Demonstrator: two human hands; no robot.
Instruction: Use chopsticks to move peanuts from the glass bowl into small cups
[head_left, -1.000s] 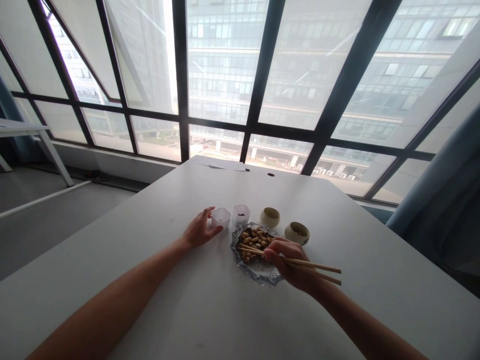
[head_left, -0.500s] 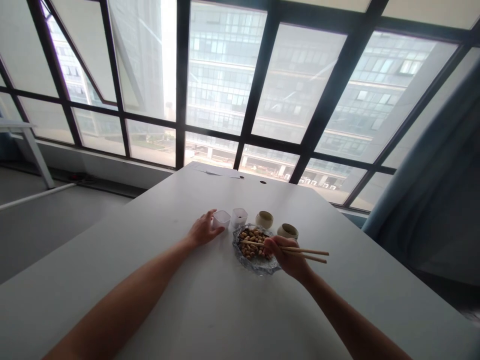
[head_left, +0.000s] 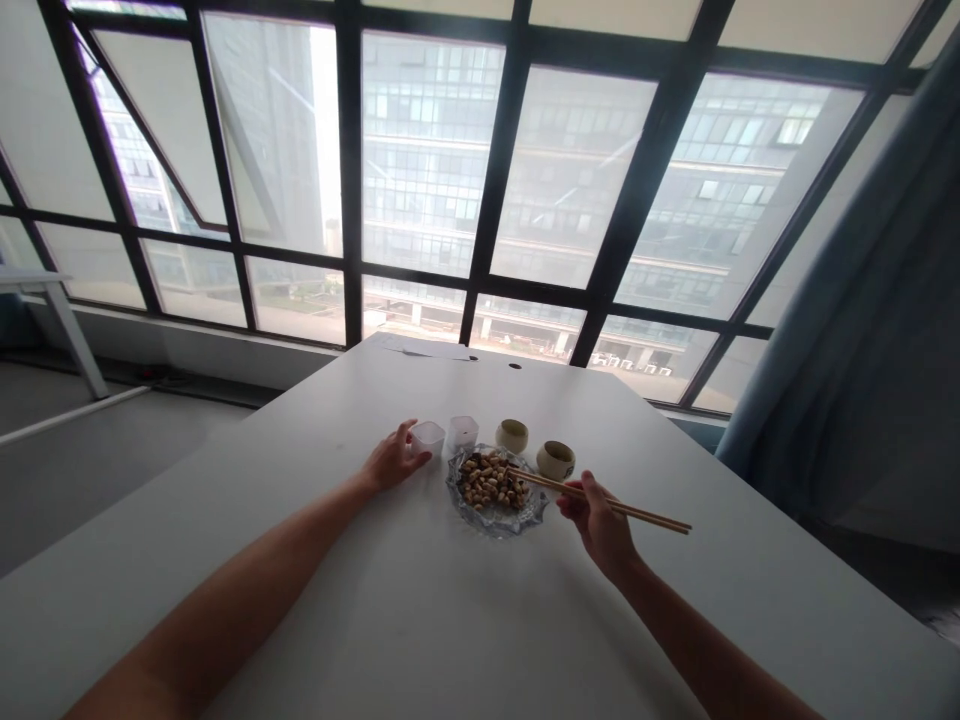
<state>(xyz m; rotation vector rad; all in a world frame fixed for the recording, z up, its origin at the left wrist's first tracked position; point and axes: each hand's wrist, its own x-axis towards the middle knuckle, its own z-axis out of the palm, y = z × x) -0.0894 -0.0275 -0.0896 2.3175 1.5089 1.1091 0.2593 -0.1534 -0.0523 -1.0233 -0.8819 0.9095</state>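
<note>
A clear glass dish full of peanuts stands on the white table. My right hand, right of the dish, is closed round a pair of wooden chopsticks, whose tips reach over the peanuts. My left hand rests left of the dish, thumb and fingers round the near left side of a translucent plastic cup. Beside that cup stands a second translucent cup with something small and dark in it. Behind the dish are two beige round cups, one nearer the middle and one farther right.
The white table runs toward large black-framed windows. Near its far edge lie a pale flat sheet and two dark round holes. A blue-grey curtain hangs at the right. Another table stands at the far left.
My right hand has moved right, away from the dish. The chopsticks now lie closer together, their tips at the upper right of the peanuts. The view has shifted slightly; my left hand stays at the cup.
</note>
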